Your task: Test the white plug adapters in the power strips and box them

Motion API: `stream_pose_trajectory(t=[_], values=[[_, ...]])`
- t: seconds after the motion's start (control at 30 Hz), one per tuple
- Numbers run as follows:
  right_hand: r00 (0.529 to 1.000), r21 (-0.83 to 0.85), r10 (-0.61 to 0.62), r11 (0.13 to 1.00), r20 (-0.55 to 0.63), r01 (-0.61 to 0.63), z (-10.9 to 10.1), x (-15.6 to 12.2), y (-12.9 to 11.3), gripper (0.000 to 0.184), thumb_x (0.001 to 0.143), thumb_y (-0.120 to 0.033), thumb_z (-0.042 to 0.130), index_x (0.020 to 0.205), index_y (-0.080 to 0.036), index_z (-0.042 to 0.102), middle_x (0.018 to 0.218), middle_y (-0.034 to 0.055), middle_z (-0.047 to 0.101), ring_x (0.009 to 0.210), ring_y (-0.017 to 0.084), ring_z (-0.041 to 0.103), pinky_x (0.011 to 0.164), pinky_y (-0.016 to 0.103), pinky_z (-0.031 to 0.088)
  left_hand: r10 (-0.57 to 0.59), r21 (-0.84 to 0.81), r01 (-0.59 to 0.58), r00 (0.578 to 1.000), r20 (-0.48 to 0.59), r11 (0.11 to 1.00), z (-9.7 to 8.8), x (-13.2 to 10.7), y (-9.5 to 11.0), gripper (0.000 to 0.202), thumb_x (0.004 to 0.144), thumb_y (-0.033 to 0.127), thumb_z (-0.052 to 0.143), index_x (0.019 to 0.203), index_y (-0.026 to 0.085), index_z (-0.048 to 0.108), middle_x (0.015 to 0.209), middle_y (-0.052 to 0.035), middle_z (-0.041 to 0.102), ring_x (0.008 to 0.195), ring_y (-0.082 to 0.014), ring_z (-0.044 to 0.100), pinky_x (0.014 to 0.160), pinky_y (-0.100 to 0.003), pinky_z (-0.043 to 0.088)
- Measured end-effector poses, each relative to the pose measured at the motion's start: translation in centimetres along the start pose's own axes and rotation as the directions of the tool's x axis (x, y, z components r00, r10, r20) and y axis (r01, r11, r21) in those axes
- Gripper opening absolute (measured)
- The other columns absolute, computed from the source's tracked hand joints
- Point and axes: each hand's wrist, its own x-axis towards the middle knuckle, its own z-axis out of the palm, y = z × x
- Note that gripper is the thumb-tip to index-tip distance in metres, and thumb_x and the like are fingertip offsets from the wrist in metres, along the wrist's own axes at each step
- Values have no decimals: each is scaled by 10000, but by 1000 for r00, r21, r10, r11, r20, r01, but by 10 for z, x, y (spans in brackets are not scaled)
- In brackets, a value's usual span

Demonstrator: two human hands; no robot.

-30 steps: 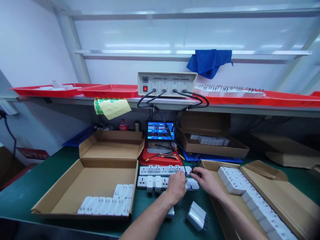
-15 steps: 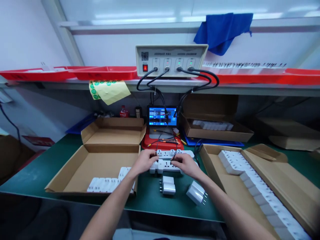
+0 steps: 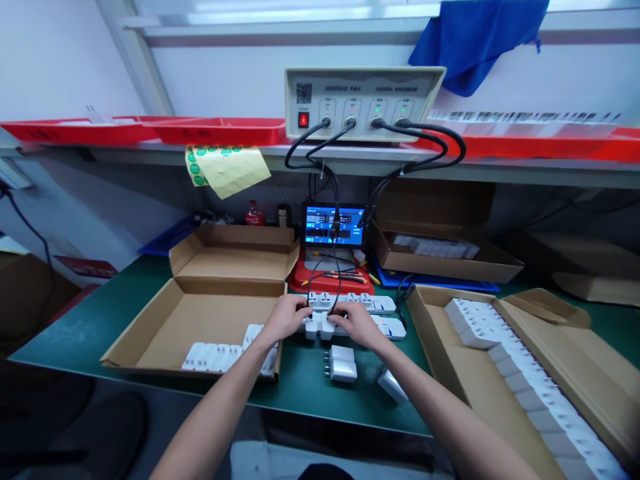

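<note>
Two white power strips lie side by side on the green bench, the far strip and the near strip. Two white chargers are plugged into the near strip's left end. My left hand is curled over the left charger, and my right hand is curled over the one beside it; black cables run down between my hands. Two loose white chargers lie on the bench in front of my hands, and another white charger lies partly under my right forearm.
An open cardboard box on the left holds a row of white chargers. A box on the right holds a long row of chargers. Behind stand a small screen, a red tray and a beige tester on the shelf.
Both hands moved from the right end of the strips to the left end. The near strip's two plugged chargers now sit under my hands. The camera tilted down and nearer.
</note>
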Motion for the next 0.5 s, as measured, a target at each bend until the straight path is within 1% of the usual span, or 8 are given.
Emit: stream_pose_trajectory(t=[0.07,0.23,0.33,0.5], values=[[1000,-9,-11,1000,-8,11,1,0,-1,127,937,-315,757,871,-230,823,895,45,841,853,238,729,749,309,523,-3,-1,3,1000,4,1000,1,0,0,281,926,321,654,672,203,684,639,7,675,717,-190,599,697,-297,405],[999,-30,-29,999,-27,28,4,-4,-1,145,960,-307,727,855,-228,787,898,48,836,866,236,732,756,309,508,0,-10,0,1000,10,1000,2,1,-3,276,930,317,654,685,199,698,672,-8,710,733,-196,617,711,-301,422],[997,-53,-47,998,-58,44,8,-7,1,145,973,-296,710,855,-234,766,908,53,824,866,238,721,765,320,509,3,-11,-3,1000,12,1000,3,0,-5,292,945,316,640,683,198,694,688,-17,723,736,-199,625,717,-304,422],[988,-135,-144,981,-56,136,15,-12,5,160,1022,-253,687,865,-234,708,941,63,785,881,235,688,801,339,508,5,-14,-4,1000,31,1000,4,1,-7,294,953,314,640,690,196,701,708,-24,736,745,-202,632,721,-307,426]])
